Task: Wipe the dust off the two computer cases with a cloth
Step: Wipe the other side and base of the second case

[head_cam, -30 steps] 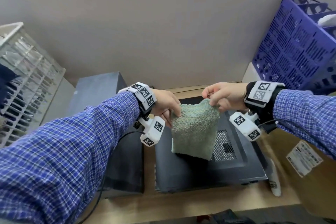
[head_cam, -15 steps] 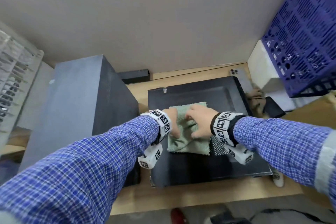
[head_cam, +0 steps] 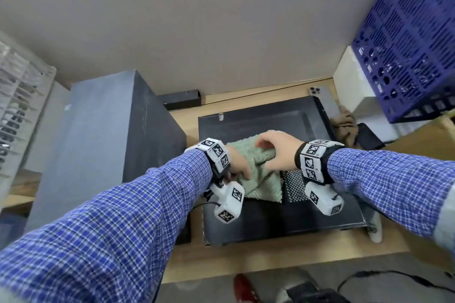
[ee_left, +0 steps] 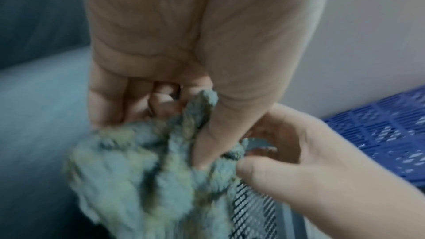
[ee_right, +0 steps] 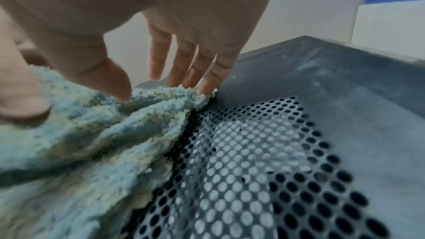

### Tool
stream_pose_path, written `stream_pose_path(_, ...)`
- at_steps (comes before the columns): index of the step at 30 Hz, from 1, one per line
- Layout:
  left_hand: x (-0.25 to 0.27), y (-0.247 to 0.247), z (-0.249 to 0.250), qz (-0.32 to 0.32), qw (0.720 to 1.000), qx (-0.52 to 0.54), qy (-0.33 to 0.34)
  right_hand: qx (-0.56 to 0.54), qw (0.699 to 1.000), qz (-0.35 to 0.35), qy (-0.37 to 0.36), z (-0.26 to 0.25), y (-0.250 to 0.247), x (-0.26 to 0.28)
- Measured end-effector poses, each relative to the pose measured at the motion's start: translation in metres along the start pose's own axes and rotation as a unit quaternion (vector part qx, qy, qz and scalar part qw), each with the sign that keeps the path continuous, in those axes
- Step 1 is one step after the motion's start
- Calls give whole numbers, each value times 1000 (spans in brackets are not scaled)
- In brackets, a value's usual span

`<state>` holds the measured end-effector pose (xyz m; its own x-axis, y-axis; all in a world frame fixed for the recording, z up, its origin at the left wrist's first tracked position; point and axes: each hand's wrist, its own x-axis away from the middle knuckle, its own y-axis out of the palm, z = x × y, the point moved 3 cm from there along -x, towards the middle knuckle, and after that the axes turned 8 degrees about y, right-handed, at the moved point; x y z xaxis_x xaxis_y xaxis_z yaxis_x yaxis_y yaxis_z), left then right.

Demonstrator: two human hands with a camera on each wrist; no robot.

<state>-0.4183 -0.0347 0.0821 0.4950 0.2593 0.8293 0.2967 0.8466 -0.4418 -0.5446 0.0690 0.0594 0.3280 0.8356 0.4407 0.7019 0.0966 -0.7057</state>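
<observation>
A black computer case (head_cam: 266,123) lies flat on the desk, with a perforated vent (ee_right: 253,161) in its top panel. A taller dark grey case (head_cam: 103,145) stands upright to its left. A green fluffy cloth (head_cam: 263,182) lies bunched on the flat case beside the vent. My left hand (head_cam: 242,171) pinches the cloth's near left part between thumb and curled fingers (ee_left: 161,101). My right hand (head_cam: 264,147) arches over the cloth, and its straight fingertips (ee_right: 207,86) and thumb touch a raised fold.
A blue perforated crate (head_cam: 406,44) sits on a white box (head_cam: 354,96) at the right. A phone (head_cam: 325,103), a brown rag (head_cam: 344,125) and a dark flat item lie by the case's right side. A white rack (head_cam: 19,110) stands far left. The desk's front edge (head_cam: 270,261) is close.
The cloth, held up between both hands a second ago, now lies on the flat case. My right palm has since lifted off it, and the cloth has bunched into folds.
</observation>
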Motion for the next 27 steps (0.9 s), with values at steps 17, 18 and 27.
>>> stream_pose_path(17, 9, -81, 38, 305, 927, 126, 178, -46, 995, 58, 63, 16, -101, -5)
stream_pose_path(18, 5, -84, 33, 314, 936, 86, 135, -4, 992, 105, 74, 23, -112, -9)
stream_pose_path(27, -28, -46, -23, 148, 937, -317, -25, 268, 957, 53, 97, 106, -103, -57)
